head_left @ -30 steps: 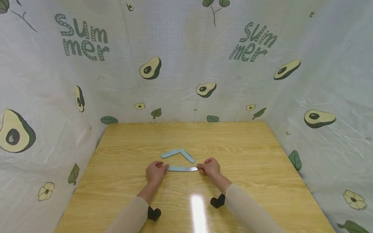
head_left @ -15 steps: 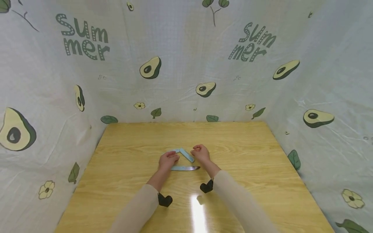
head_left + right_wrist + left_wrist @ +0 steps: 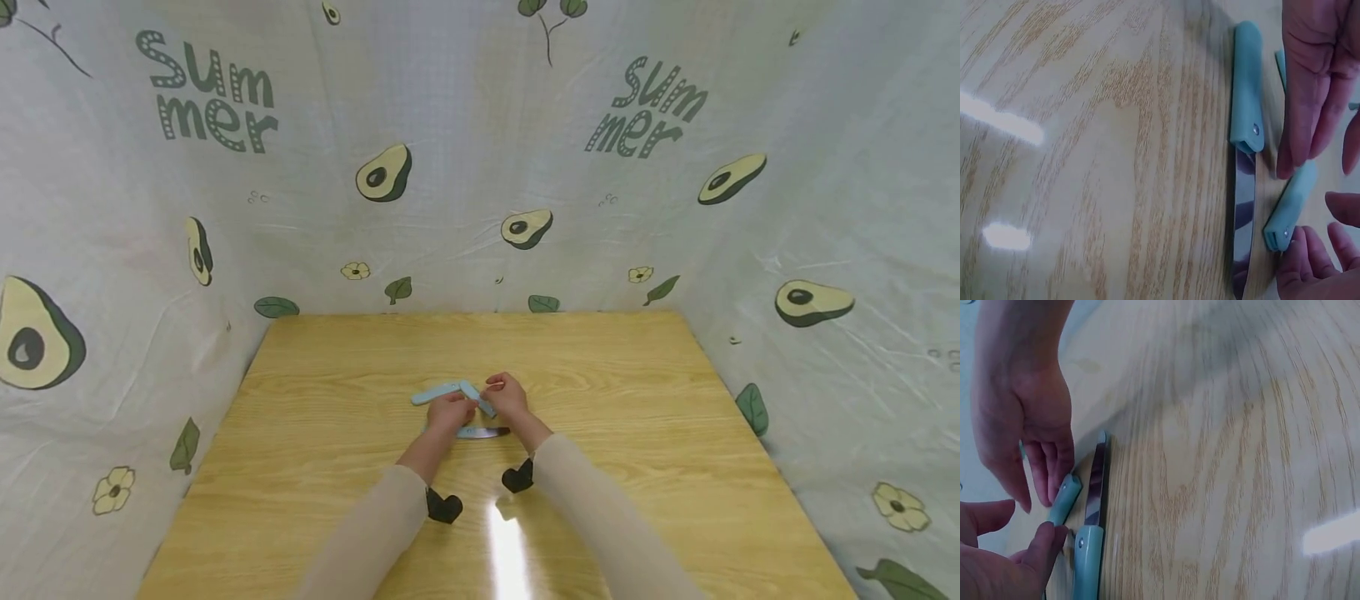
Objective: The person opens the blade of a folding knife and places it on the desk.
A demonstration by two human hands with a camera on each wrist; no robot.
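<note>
A folding knife (image 3: 482,432) with a light blue handle and its metal blade swung out lies on the wooden table, nearest the person. Just behind it is a folded light blue folding knife (image 3: 1290,203), set at an angle. My left hand (image 3: 452,410) reaches over the unfolded knife, its fingertips at one end of the folded one. At the opposite end, the fingers of my right hand (image 3: 507,395) touch the handle, thumb held apart. A second folded light blue knife (image 3: 435,393) lies farther left, partly hidden by the left hand in the right wrist view.
The wooden table (image 3: 600,400) extends around the knives, with a bright light reflection near its front. A pale curtain (image 3: 450,100) printed with avocados and leaves surrounds the table at the back and sides.
Both hands have left the now unfolded knife, the left from its handle and the right from its blade tip. They have moved away from the person to the angled folded knife.
</note>
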